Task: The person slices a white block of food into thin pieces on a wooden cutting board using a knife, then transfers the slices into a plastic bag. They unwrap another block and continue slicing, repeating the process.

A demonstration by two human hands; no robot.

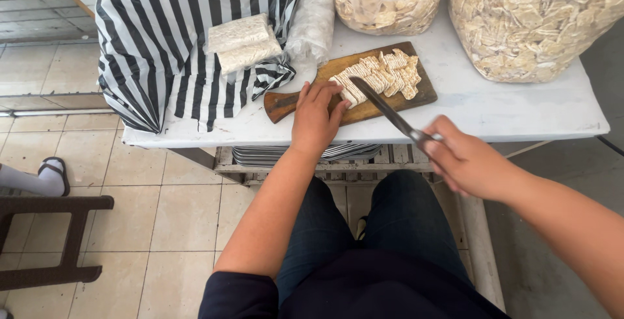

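Observation:
A wooden cutting board (292, 102) lies on the white table (494, 107) with several pale ridged wafer strips (383, 75) on it. My left hand (316, 117) rests flat on the board's near edge, fingertips touching the leftmost strips. My right hand (465, 159) grips the handle of a long knife (387, 107), whose blade angles up-left across the board to the strips.
A black-and-white striped bag (162, 33) stands at the table's left with two wrapped pale blocks (244, 42) on it. Two big clear bags of cut pieces (533, 20) sit at the back. Stacked metal trays (273, 155) lie under the table. Someone's sandalled foot (49, 174) and a dark bench (45, 228) are at left.

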